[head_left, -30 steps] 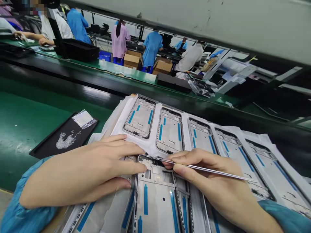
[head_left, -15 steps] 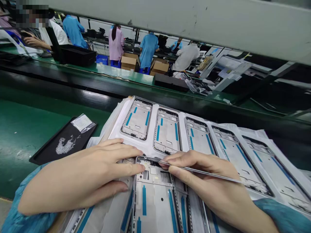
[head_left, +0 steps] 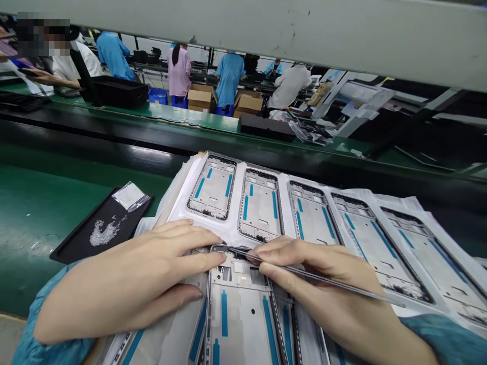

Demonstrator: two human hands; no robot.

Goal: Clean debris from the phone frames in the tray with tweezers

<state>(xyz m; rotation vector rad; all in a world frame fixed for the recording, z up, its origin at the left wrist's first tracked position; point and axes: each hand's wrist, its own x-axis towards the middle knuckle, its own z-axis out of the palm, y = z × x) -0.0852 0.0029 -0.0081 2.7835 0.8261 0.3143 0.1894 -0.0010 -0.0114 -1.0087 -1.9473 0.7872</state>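
Observation:
My right hand [head_left: 319,284] pinches a pair of long metal tweezers [head_left: 342,285], their tips at the top edge of a phone frame [head_left: 243,314] in front of me. That frame is a silvery metal plate with blue strips and a dark rim, lying on other frames. My left hand [head_left: 152,284] lies palm down to the left, its fingers stretched and spread. One of its fingertips touches the frame's upper left corner, and the thumb is apart, lower down. Whatever small piece may be at the tweezer tips is too small to make out.
Beyond my hands, several phone frames [head_left: 261,205] lie in a row on white sheeting [head_left: 178,205]. A black tray [head_left: 72,243] to the left holds tiny clear pieces [head_left: 102,233] and a small plastic bag [head_left: 130,196]. A grey beam [head_left: 243,25] crosses above; people work farther back.
The rear end of the tweezers has swung slightly down and to the right, while their tips stay at the frame's top edge. My left hand keeps its place. The whole view has shifted a little.

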